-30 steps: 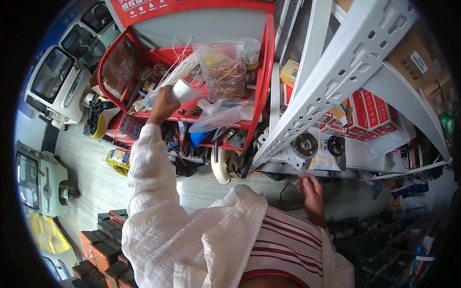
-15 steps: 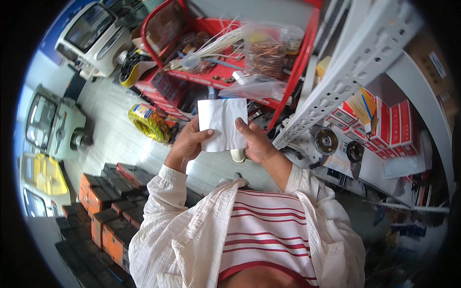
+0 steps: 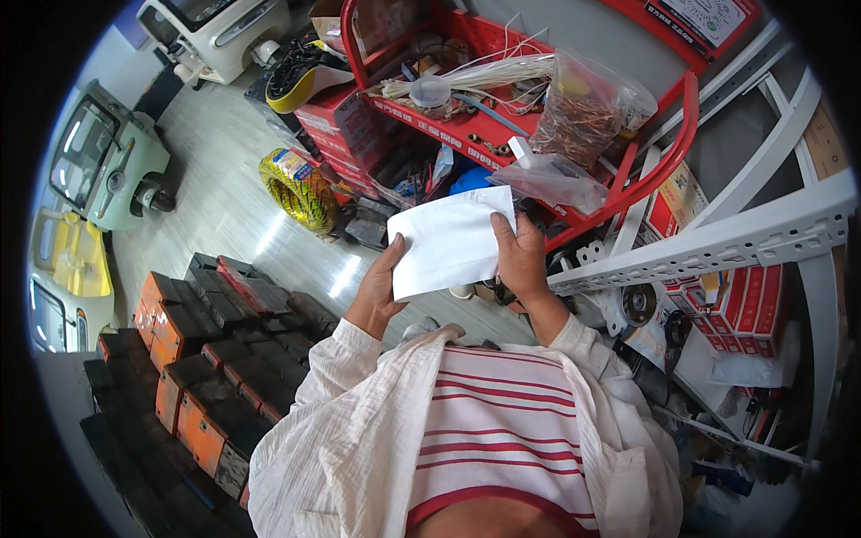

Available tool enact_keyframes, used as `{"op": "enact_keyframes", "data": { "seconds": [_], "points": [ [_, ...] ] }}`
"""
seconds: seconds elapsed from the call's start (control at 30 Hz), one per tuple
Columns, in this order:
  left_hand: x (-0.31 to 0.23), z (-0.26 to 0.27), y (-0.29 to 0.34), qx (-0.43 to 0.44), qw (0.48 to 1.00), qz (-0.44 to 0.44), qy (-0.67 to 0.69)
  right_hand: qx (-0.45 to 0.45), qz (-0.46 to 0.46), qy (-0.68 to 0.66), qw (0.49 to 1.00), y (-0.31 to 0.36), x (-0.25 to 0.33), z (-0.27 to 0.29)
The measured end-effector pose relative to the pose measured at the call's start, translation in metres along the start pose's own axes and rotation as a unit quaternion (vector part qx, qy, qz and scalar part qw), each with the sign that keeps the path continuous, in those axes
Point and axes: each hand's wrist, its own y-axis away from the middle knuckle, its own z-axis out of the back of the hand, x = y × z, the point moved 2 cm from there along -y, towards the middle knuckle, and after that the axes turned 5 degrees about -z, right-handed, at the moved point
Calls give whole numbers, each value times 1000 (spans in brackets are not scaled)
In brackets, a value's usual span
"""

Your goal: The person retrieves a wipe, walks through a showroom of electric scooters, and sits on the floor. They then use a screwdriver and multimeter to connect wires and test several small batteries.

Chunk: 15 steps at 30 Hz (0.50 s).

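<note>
A white, roughly rectangular sheet of soft paper, like a tissue or paper towel (image 3: 451,242), is held between my two hands in front of me. My left hand (image 3: 380,280) grips its left edge, thumb on top and the other fingers behind. At the right edge, my right hand (image 3: 524,257) pinches the paper with the thumb over its upper face. The paper tilts, its right side higher than its left. Most fingers of both hands are hidden under it.
Ahead stands a red rack (image 3: 502,148) with cable ties, a bag of copper-coloured pieces (image 3: 574,121) and a small tub. A wrapped tyre (image 3: 298,191) lies left of it. Orange-and-black batteries (image 3: 202,408) are stacked at left. White metal shelving (image 3: 708,255) with red boxes (image 3: 740,309) borders the right.
The paper has become wider as my hands moved apart, and it now tilts up toward the right. The view has shifted, bringing more of the red rack's right side in.
</note>
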Motion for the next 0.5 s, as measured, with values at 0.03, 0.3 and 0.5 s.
{"op": "enact_keyframes", "data": {
  "seconds": [0.03, 0.3, 0.5],
  "points": [
    [-4, -1, -4, -3, 1000, 7, -21, -6, 5, 13, 1000, -4, 1, 4],
    [-26, -34, -24, 65, 996, -28, -63, -92, -21, 12, 995, -2, 21, 33],
    [-45, -69, -33, 99, 986, -57, -123, -112, -7, -3, 994, -17, 18, 51]
  ]
}}
